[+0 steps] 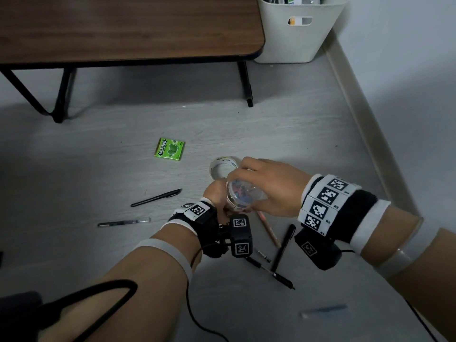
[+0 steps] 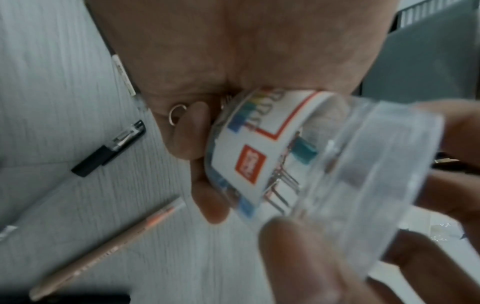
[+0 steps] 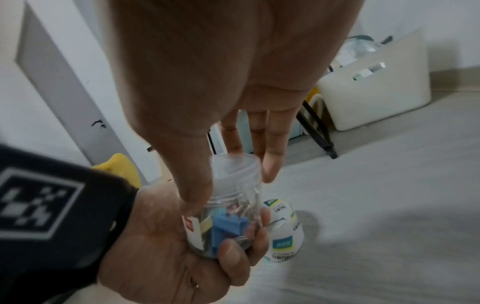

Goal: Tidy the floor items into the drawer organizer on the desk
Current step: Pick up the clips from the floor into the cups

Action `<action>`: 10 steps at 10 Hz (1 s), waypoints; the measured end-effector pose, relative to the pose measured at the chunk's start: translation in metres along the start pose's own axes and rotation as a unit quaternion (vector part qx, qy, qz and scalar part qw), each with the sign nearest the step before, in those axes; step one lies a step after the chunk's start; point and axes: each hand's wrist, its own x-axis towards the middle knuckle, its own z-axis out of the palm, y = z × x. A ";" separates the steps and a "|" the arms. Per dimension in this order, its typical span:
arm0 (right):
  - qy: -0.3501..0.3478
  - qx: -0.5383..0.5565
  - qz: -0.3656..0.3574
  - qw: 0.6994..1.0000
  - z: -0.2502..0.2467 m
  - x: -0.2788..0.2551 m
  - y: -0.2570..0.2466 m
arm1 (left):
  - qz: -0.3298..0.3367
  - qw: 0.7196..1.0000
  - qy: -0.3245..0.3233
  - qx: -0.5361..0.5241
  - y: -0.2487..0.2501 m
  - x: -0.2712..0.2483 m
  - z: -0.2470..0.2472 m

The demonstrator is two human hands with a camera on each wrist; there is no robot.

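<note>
A clear plastic jar of coloured binder clips [image 1: 240, 195] is held above the floor between both hands. My left hand [image 1: 217, 195] wraps its fingers [image 2: 205, 181] round the labelled body [image 2: 249, 162]. My right hand [image 1: 259, 186] grips the clear lid [image 3: 235, 170] with the thumb on one side and fingers [image 3: 270, 162] on the other. On the floor lie a tape roll [image 1: 223, 166], a green gum pack [image 1: 169, 148], several black pens [image 1: 156, 197] and a pencil [image 1: 269, 229]. No drawer organizer is in view.
A low brown desk [image 1: 123, 28] with black legs stands at the back. A white bin [image 1: 298, 28] sits against the wall on the right. A bluish strip [image 1: 325, 312] lies on the floor near me. A black cable trails from my left wrist.
</note>
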 end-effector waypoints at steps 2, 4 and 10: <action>0.108 0.171 0.047 0.978 0.009 -0.021 0.007 | 0.000 1.000 0.007 -0.026 0.000 0.004 -0.005; 0.118 0.385 0.164 0.900 0.034 -0.031 0.001 | -0.024 0.994 -0.090 -0.057 0.004 -0.014 -0.001; 0.305 0.384 0.237 0.838 0.043 -0.048 0.002 | 0.015 0.991 -0.012 -0.132 0.018 -0.016 0.023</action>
